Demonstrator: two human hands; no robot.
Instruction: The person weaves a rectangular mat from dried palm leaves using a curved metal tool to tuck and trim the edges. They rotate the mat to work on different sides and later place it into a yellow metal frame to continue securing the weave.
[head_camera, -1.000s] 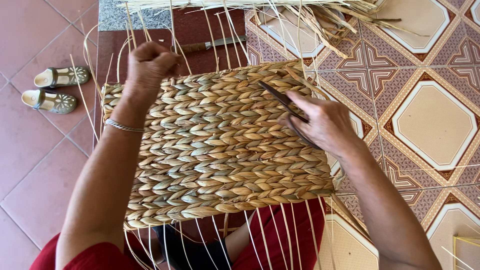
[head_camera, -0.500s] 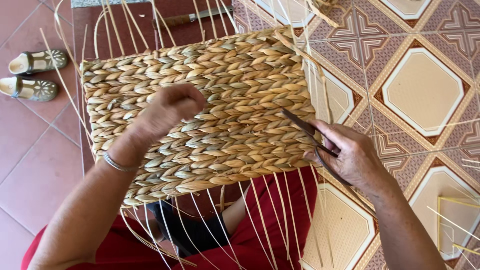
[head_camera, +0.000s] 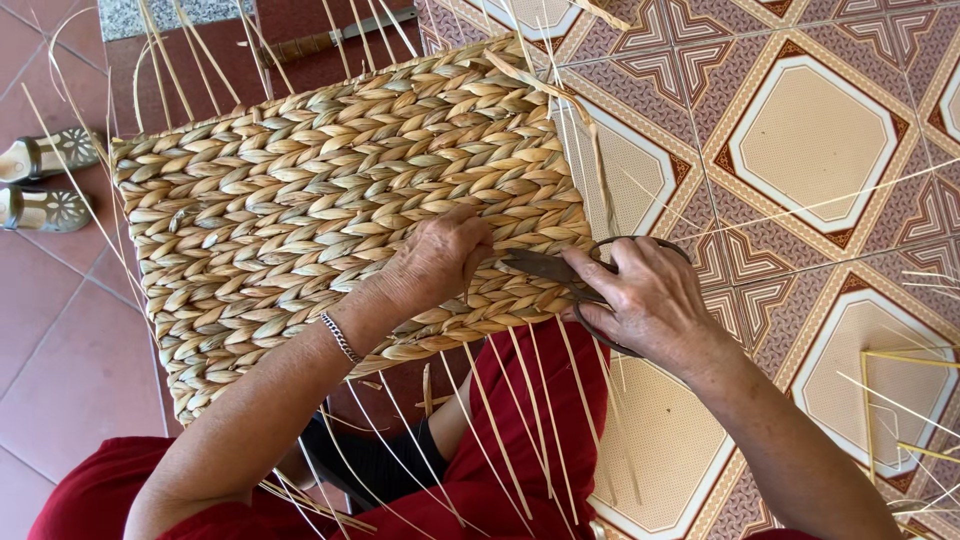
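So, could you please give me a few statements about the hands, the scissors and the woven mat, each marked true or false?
1. The right hand holds a pair of scissors. True.
2. The left hand rests on the woven mat. True.
3. The scissors lie on the tiled floor, away from both hands. False: they are in the right hand, blades over the mat's edge by the left hand.
4. The left wrist is bare. False: it wears a bracelet.
5. A pair of sandals sits at the left edge. True.
6. The mat is rolled up. False: it lies spread flat.

One woven mat (head_camera: 340, 210), one scissors (head_camera: 560, 270), two sandals (head_camera: 45, 185), perhaps one knife (head_camera: 330, 40).
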